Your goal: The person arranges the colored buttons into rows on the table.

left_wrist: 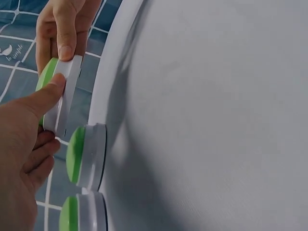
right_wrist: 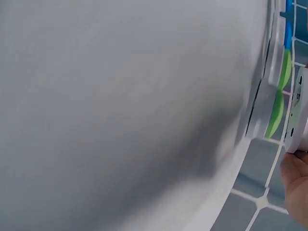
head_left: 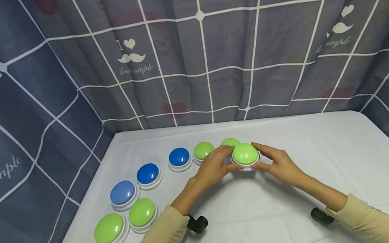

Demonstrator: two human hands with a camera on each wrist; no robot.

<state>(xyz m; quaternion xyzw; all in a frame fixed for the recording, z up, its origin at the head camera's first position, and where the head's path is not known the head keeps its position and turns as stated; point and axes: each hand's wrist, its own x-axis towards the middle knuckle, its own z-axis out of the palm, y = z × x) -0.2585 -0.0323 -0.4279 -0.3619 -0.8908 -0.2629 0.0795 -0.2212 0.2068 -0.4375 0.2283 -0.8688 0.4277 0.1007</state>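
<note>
Both hands hold one green push button [head_left: 245,154] with a domed top and round white base, raised just above the table. The left hand [head_left: 214,165] pinches its left rim, the thumb on the white base [left_wrist: 61,103] in the left wrist view. From the other side the right hand [head_left: 279,165] grips the rim with thumb and fingers. The base's underside [right_wrist: 297,110], with small holes, faces the right wrist view. Just behind the held button, partly hidden, sits another green button [head_left: 229,142]. A further green button [head_left: 203,149] stands left of that one.
The row continues leftward with two dark blue buttons [head_left: 179,157] and a lighter blue button [head_left: 122,192]. Two more green buttons [head_left: 109,229] stand at the front left. All rest on a white-covered table [head_left: 336,150]. A grey checked curtain [head_left: 184,55] hangs behind and beside it.
</note>
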